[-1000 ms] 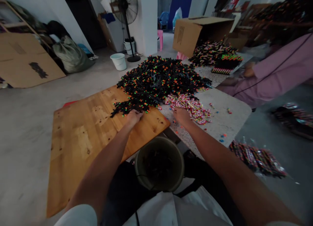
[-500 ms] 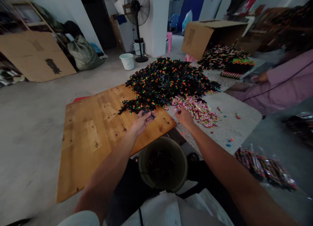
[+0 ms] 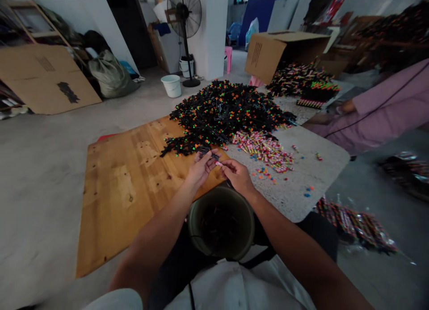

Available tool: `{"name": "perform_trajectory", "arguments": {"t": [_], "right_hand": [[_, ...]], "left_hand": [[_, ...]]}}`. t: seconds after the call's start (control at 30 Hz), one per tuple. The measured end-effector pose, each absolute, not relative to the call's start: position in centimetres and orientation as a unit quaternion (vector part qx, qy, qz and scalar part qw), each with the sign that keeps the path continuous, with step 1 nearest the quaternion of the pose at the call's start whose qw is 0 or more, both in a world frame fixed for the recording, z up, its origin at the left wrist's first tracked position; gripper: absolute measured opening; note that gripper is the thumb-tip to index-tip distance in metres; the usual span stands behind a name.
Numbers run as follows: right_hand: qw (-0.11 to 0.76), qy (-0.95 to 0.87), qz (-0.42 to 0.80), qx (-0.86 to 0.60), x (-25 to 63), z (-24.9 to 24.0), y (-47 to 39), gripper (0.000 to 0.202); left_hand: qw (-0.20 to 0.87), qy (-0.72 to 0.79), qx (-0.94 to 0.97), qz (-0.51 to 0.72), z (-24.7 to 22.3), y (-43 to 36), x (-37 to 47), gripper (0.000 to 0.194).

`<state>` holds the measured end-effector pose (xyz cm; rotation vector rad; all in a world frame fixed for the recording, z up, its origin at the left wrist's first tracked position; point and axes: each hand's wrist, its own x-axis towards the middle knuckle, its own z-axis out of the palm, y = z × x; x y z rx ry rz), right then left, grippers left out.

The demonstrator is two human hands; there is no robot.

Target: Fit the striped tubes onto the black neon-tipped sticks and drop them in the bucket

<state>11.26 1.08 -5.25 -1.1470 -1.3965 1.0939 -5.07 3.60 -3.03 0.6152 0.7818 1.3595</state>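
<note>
My left hand [image 3: 200, 169] is closed around a small black plastic piece [image 3: 211, 155], held above the corner of the wooden board [image 3: 127, 185]. Close beside it, my right hand [image 3: 237, 175] pinches a small pink-and-white tube [image 3: 219, 164] by its end, against or just at the black piece; whether they touch I cannot tell. Beyond both hands lies a big heap of black plastic pieces with orange and green tips [image 3: 228, 109]. A pile of small pink, white and yellow tubes [image 3: 264, 150] lies right of my right hand on the speckled tabletop [image 3: 301, 144].
Below my hands, between my legs, stands a deep bucket [image 3: 192, 229] with dark pieces inside. Bagged pieces [image 3: 358, 225] lie at the lower right. A person in pink [image 3: 385, 104] sits at right. An open cardboard box [image 3: 264, 55] and a fan [image 3: 183, 15] are farther back.
My right hand has moved left from the tube pile to my left hand, carrying a pink-and-white tube. My left hand still holds the black piece. The view has shifted slightly.
</note>
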Motion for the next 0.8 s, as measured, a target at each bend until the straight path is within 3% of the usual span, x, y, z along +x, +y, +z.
{"name": "perform_trajectory", "arguments": {"t": [0.23, 0.8], "right_hand": [[0.503, -0.563, 0.448, -0.479, 11.2, -5.5, 0.5, 0.036], [0.507, -0.685, 0.215, -0.477, 11.0, -6.6, -0.2, 0.031]], "left_hand": [[0.663, 0.338, 0.263, 0.614, -3.2, 3.6, -5.0, 0.021], [0.603, 0.422, 0.234, 0.635, -1.7, 3.1, -3.1, 0.018]]}}
